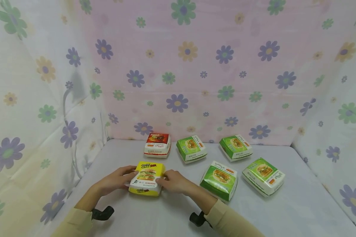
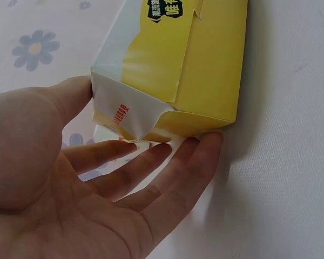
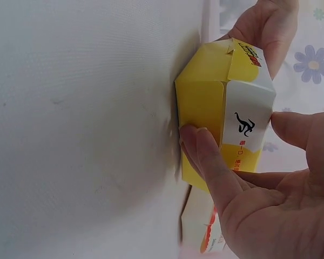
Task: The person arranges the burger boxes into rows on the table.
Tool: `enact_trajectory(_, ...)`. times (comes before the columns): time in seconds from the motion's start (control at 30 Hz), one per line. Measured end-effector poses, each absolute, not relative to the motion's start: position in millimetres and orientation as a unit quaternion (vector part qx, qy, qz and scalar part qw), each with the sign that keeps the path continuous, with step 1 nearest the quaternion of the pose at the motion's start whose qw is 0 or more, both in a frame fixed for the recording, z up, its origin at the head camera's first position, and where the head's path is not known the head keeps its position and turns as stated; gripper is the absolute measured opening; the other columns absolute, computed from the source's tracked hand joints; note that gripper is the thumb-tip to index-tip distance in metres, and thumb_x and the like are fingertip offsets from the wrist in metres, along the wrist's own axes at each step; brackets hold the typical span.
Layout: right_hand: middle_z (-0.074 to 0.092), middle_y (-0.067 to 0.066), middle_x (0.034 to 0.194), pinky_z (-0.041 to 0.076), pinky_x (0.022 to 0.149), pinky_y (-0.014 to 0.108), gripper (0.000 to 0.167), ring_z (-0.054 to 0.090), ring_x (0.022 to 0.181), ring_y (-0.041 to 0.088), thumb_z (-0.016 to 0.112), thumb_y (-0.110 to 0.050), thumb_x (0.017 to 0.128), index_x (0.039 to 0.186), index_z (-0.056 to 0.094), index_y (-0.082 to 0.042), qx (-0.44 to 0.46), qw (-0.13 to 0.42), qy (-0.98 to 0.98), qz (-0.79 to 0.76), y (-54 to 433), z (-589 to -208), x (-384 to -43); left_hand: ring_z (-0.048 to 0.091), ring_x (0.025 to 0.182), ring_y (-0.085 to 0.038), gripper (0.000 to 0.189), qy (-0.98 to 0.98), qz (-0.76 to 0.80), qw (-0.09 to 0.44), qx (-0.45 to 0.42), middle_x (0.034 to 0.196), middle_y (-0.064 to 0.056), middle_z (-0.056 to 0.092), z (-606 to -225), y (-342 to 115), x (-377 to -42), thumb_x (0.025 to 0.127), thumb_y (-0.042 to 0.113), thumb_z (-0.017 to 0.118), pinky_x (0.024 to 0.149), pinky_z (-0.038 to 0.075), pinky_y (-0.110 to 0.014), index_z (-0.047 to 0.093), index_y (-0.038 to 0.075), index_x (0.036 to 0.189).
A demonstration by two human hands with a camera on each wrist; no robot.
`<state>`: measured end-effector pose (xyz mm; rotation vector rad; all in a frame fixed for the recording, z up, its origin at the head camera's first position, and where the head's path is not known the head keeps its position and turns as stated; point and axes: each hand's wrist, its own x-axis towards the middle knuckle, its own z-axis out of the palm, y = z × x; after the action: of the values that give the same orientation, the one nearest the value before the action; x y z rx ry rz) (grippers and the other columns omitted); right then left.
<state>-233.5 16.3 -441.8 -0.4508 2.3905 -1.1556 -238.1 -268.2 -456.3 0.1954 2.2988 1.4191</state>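
Yellow cardboard burger box (image 1: 146, 182) held between 2 hands at the near-left of the grey table (image 1: 299, 204).

The box is a squat, glossy card clamshell with white bevelled sides and a burger print on its lid, sitting flat on the matte tabletop. The left hand (image 1: 116, 179) lies against its left side, fingers (image 2: 151, 167) nearly straight and tucked at the lower edge, thumb on the top rim. The right hand (image 1: 174, 181) presses the right side, fingers (image 3: 205, 156) extended along the wall, thumb apart. Behind stand 1 red box (image 1: 157, 144) and 4 green boxes (image 1: 219, 180) of the same shape. Soft flower-print cloth (image 1: 178, 65) drapes the walls.
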Motion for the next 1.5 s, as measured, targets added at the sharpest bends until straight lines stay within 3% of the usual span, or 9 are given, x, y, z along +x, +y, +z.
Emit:
enact_trajectory(0.43, 0.061, 0.003, 0.091, 0.045, 0.068, 0.033, 0.041, 0.055, 0.085, 0.02, 0.061, -0.041, 0.101, 0.116, 0.066, -0.003, -0.159, 0.222, 0.867, -0.417, 14, -444, -233, 0.056, 0.127, -0.034, 0.073, 0.823, 0.52, 0.221, 0.051, 0.154, -0.028, 0.04, -458, -272, -238, 0.107, 0.044, 0.052, 0.093, 0.057, -0.046, 0.029, -0.004, 0.157)
enact_trajectory(0.77, 0.063, 0.004, 0.087, 0.047, 0.065, 0.034, 0.033, 0.057, 0.079, 0.02, 0.062, -0.038, 0.101, 0.1, 0.065, -0.005, -0.16, 0.213, 0.877, -0.399, 20, -439, -227, 0.059, 0.124, -0.034, 0.074, 0.842, 0.496, 0.205, 0.059, 0.155, -0.031, 0.038, -454, -277, -235, 0.106, 0.045, 0.053, 0.094, 0.056, -0.046, 0.029, -0.002, 0.157)
enact_trajectory(0.87, 0.067, 0.005, 0.094, 0.053, 0.071, 0.038, 0.035, 0.061, 0.085, 0.02, 0.063, -0.038, 0.101, 0.106, 0.065, -0.004, -0.168, 0.207, 0.88, -0.393, 26, -437, -225, 0.058, 0.125, -0.036, 0.073, 0.856, 0.479, 0.184, 0.071, 0.156, -0.03, 0.036, -451, -277, -235, 0.105, 0.045, 0.054, 0.093, 0.057, -0.045, 0.03, -0.001, 0.157)
enact_trajectory(1.1, 0.068, 0.011, 0.117, 0.056, 0.086, 0.047, 0.054, 0.063, 0.107, 0.027, 0.062, -0.036, 0.102, 0.14, 0.054, 0.002, -0.185, 0.2, 0.879, -0.391, 46, -430, -220, 0.053, 0.128, -0.04, 0.067, 0.898, 0.416, 0.116, 0.082, 0.151, -0.023, 0.047, -444, -269, -232, 0.103, 0.044, 0.06, 0.093, 0.056, -0.049, 0.04, 0.005, 0.154)
enact_trajectory(1.23, 0.068, 0.008, 0.121, 0.056, 0.087, 0.045, 0.054, 0.064, 0.11, 0.026, 0.061, -0.036, 0.102, 0.143, 0.052, -0.001, -0.2, 0.189, 0.883, -0.38, 57, -423, -216, 0.055, 0.127, -0.038, 0.063, 0.91, 0.397, 0.079, 0.092, 0.149, -0.02, 0.05, -439, -264, -230, 0.102, 0.044, 0.062, 0.096, 0.053, -0.055, 0.045, 0.009, 0.151)
enact_trajectory(1.5, 0.065, 0.014, 0.128, 0.056, 0.093, 0.048, 0.05, 0.063, 0.114, 0.029, 0.062, -0.031, 0.102, 0.142, 0.053, -0.002, -0.225, 0.172, 0.879, -0.382, 82, -407, -208, 0.06, 0.12, -0.031, 0.055, 0.908, 0.398, 0.029, 0.128, 0.144, -0.017, 0.055, -428, -249, -229, 0.101, 0.039, 0.066, 0.099, 0.052, -0.053, 0.051, 0.01, 0.146)
